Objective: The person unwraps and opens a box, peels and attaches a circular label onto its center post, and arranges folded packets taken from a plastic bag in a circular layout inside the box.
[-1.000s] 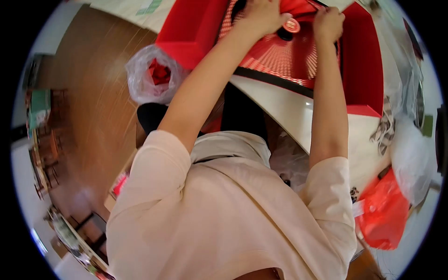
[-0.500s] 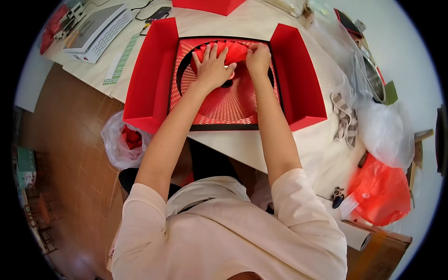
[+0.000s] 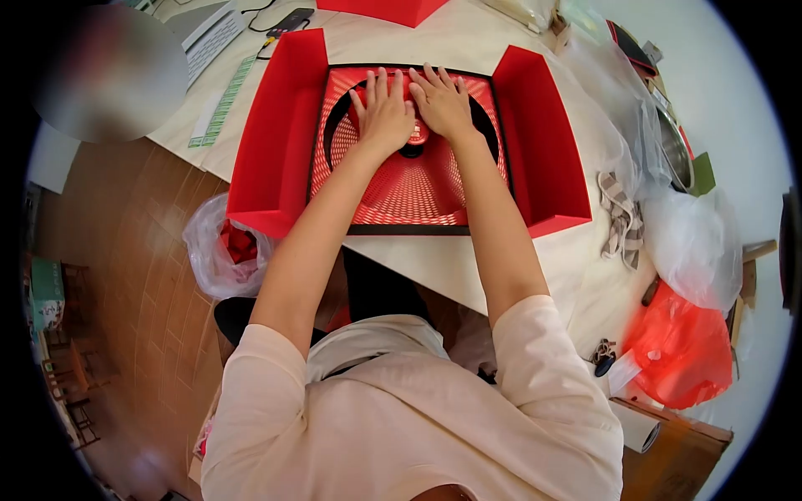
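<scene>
A red box (image 3: 280, 134) sits on the table with its two side panels spread outward. Inside is a shiny red patterned insert (image 3: 401, 200) with a black border and a round recess. My left hand (image 3: 384, 121) lies flat, fingers spread, over red material at the recess's far side. Beside it, my right hand (image 3: 443, 104) rests palm down with fingers stretched out on the same area. Most of the red material under both hands is hidden. Between the wrists, a small red round piece (image 3: 418, 132) shows near a black knob-like part (image 3: 411, 151).
A plastic bag with red scraps (image 3: 238, 242) hangs at the table's left edge. A phone (image 3: 291, 22) and a green-white strip (image 3: 224, 100) lie at the back left. Striped cloth (image 3: 620, 217), clear plastic and a red bag (image 3: 681, 346) occupy the right. A blurred patch covers the upper left.
My right hand has let go of the red pleated material it was pinching and now lies flat, shifted left beside my left hand. A blurred patch has appeared at the upper left.
</scene>
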`<state>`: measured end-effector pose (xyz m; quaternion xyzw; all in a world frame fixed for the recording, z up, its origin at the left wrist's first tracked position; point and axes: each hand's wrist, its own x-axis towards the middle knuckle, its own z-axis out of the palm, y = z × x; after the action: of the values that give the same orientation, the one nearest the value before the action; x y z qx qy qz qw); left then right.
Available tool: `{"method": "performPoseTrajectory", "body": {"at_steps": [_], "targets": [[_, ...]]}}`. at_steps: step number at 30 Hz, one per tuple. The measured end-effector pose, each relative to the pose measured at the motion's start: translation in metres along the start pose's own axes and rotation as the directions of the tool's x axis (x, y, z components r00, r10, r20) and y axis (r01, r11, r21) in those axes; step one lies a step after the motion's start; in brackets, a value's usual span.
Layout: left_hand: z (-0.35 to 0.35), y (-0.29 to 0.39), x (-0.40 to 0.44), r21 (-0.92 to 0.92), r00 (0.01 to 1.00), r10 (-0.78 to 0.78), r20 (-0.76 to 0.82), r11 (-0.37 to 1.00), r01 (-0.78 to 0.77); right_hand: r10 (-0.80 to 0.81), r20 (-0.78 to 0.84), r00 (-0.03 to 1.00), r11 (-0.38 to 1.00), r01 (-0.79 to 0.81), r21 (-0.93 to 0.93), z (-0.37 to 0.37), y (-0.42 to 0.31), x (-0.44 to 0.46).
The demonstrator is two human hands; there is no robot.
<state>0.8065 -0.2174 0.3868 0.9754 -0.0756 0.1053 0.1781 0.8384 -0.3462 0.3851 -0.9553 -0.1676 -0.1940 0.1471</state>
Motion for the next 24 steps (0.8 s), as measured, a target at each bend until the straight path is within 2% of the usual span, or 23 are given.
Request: {"method": "performPoseTrajectory", "body": {"at_steps": [2,4,6,7,8,10,11,14,16,17,18,19,20,21,22,24], "targets": [[-0.001,-0.006,-0.005,-0.16,0.962,-0.123,-0.242,0.983,0.086,-0.011,0.025,1.0,0.999,0.012,-0.039,0.001,-0.003,0.007],[-0.022,-0.002,-0.016,-0.184,0.951,-0.179,-0.252,0.974,0.135,0.007,0.085,0.996,0.993,0.003,-0.116,0.004,-0.004,0.007],[-0.04,0.001,-0.032,-0.535,0.92,-0.391,-0.032,0.784,0.314,0.001,0.097,0.995,0.993,0.011,-0.12,0.007,-0.003,0.009],[-0.045,0.001,-0.039,-0.575,0.911,-0.393,0.129,0.719,0.391,-0.015,0.093,0.996,0.995,0.024,-0.102,0.006,0.0,0.01],[-0.026,-0.008,-0.038,-0.642,0.93,-0.352,0.11,0.689,0.337,-0.035,0.091,0.995,0.996,0.042,-0.081,0.007,0.001,0.01],[-0.017,-0.006,-0.031,-0.659,0.917,-0.374,0.135,0.658,0.365,-0.05,0.1,0.994,0.997,0.056,-0.06,0.004,0.002,0.011],[-0.015,-0.003,-0.028,-0.715,0.909,-0.381,0.17,0.586,0.38,-0.057,0.102,0.993,0.996,0.063,-0.058,0.004,0.002,0.011],[-0.017,0.002,-0.025,-0.708,0.91,-0.395,0.129,0.606,0.364,-0.098,0.065,0.993,0.994,0.101,-0.05,0.006,0.006,0.012],[-0.005,-0.005,-0.028,-0.86,0.917,-0.349,0.193,0.391,0.329,-0.245,-0.021,0.969,0.967,0.243,-0.077,0.002,0.007,0.015],[-0.007,0.005,-0.031,-0.835,0.893,-0.429,0.136,0.435,0.337,-0.481,0.01,0.877,0.851,0.47,-0.235,0.005,0.017,0.02],[0.006,0.007,-0.026,-0.79,0.882,-0.452,0.13,0.49,0.368,-0.275,-0.016,0.961,0.959,0.276,0.064,0.0,0.005,0.019],[0.015,0.013,-0.024,-0.786,0.853,-0.505,0.135,0.47,0.402,-0.249,-0.014,0.968,0.962,0.249,0.113,0.002,0.008,0.02],[0.025,0.02,-0.02,-0.782,0.82,-0.555,0.138,0.447,0.434,-0.257,-0.035,0.966,0.964,0.259,0.062,0.009,0.023,0.021],[0.01,0.026,-0.026,-0.761,0.81,-0.541,0.227,0.42,0.494,-0.157,-0.001,0.988,0.982,0.156,0.11,0.003,0.021,0.025],[-0.003,0.023,-0.04,-0.757,0.842,-0.46,0.281,0.433,0.489,-0.083,-0.007,0.997,0.991,0.083,0.101,-0.011,0.005,0.026],[0.002,0.029,-0.056,-0.764,0.905,-0.394,0.159,0.532,0.366,-0.189,-0.226,0.955,0.971,0.216,0.101,-0.046,-0.036,0.026]]}}
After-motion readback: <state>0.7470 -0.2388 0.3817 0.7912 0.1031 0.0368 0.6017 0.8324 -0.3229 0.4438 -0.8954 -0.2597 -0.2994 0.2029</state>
